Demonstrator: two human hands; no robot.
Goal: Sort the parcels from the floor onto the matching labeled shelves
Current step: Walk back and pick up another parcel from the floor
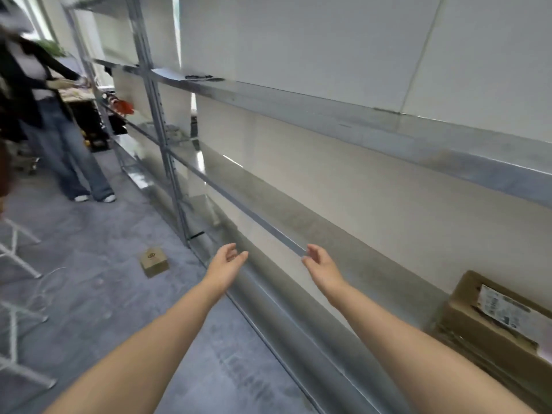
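Bare left hand [228,261] and right hand [318,259] outstretched at lower centre, palms facing, fingers loosely spread, holding nothing. Small brown cardboard parcel [154,260] on grey floor [104,294], left of centre. Larger labelled cardboard box [495,321] on galvanised metal shelf [373,273], lower right.

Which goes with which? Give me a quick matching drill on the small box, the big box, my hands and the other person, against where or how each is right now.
Things:
1. small box
2. big box
3. left hand
4. right hand
5. other person

Places or states:
A. lying on a lower shelf, far right
B. standing by the far end of the rack
C. on the floor
D. open and empty, before the shelf rail
E. open and empty, nearer the small box

Pairs: 1-C, 2-A, 3-E, 4-D, 5-B
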